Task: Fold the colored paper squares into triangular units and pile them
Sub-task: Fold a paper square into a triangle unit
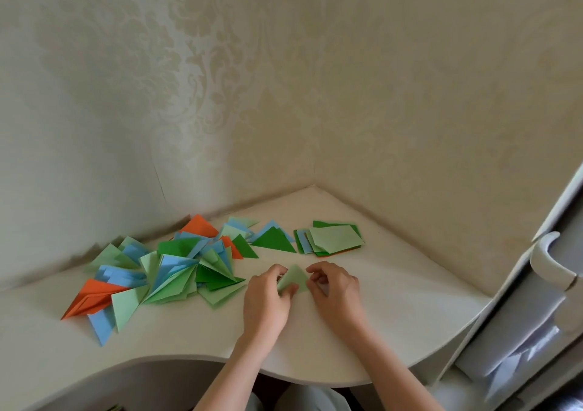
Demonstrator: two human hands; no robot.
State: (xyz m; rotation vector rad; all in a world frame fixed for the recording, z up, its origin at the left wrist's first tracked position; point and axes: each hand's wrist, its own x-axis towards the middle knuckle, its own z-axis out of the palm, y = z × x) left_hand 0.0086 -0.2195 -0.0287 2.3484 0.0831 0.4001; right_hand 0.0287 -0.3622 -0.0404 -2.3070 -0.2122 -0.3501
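A light green paper piece (295, 278), folded to a triangle, lies on the white desk (394, 309) between my hands. My left hand (266, 300) pinches its left edge, thumb on top. My right hand (336, 287) has curled fingers at its right edge, pinching the paper. To the left spreads a pile of folded triangular units (176, 271) in green, light green, blue and orange. Behind my hands sits a small stack of flat paper squares (332, 238), light green on top.
The desk fits into a corner between two patterned walls (284, 95). Its curved front edge (284, 376) runs just below my forearms. A white cabinet door with a handle (549, 259) stands at the right, close to the desk's end.
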